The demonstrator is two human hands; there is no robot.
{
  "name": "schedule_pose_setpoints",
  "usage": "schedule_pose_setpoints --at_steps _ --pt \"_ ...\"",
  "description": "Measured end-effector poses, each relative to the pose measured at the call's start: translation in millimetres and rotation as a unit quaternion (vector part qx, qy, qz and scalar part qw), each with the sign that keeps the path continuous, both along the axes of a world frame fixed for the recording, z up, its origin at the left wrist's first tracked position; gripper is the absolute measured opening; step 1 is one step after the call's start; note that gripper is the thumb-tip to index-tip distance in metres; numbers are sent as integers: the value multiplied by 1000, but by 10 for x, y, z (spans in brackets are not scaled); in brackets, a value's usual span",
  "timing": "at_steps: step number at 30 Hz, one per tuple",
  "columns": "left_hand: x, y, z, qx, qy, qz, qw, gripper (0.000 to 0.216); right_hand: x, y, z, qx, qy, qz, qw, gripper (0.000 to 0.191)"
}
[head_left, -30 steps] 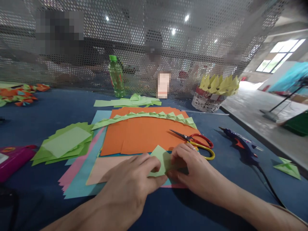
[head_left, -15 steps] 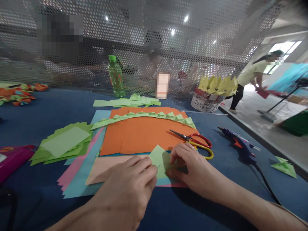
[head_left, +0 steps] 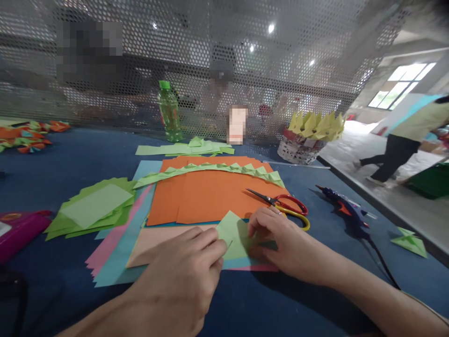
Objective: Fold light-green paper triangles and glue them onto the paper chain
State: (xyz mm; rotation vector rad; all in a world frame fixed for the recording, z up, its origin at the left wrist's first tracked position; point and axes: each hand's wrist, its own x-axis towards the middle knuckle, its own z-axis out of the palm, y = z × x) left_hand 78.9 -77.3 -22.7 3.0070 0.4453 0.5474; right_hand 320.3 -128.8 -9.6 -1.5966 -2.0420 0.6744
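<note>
A light green sheet of paper [head_left: 233, 234] lies between my two hands, over the stacked coloured sheets. My left hand [head_left: 191, 269] is closed at its left edge, fingertips pressed together. On the other side my right hand [head_left: 280, 241] curls its fingers and thumb around the right edge; the fingertips are partly hidden. Just beyond the right hand, scissors with red and yellow handles [head_left: 293, 213] rest on orange paper [head_left: 213, 199]. A green folded-paper strip with a row of points [head_left: 210, 167] arches across the orange sheets.
Green sheets [head_left: 94, 206] are piled at left, near a magenta object [head_left: 26, 231]. A glue gun [head_left: 347, 206] and a folded green piece [head_left: 410, 242] lie at right. Behind stand a green bottle [head_left: 169, 112], a paper-covered container [head_left: 301, 149] and a perforated metal screen [head_left: 196, 56].
My hands stay at the green sheet, with the right thumb shifted slightly right. In the background, a person has moved right and nearer.
</note>
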Motion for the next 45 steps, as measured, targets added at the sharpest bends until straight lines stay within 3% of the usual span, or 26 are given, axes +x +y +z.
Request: schedule_pose_setpoints --at_steps 11,17,27,33,37,45 --pt "18 -40 0 27 -20 -7 999 15 -267 -30 -113 53 -85 -104 990 36" --pt "73 -57 -30 58 -44 -15 997 29 -239 -16 -106 48 -78 -101 991 36" --pt "60 -31 -4 40 -40 -4 998 16 -88 15 -84 18 -15 -45 999 26" --pt "39 -32 -13 29 -24 -1 999 11 0 17 2 -16 6 -17 1000 33" --pt "33 -52 -3 18 -22 -3 1000 12 21 21 15 -1 0 2 1000 29" --pt "45 -60 2 7 -42 3 999 19 -20 41 -103 25 63 -34 997 23"
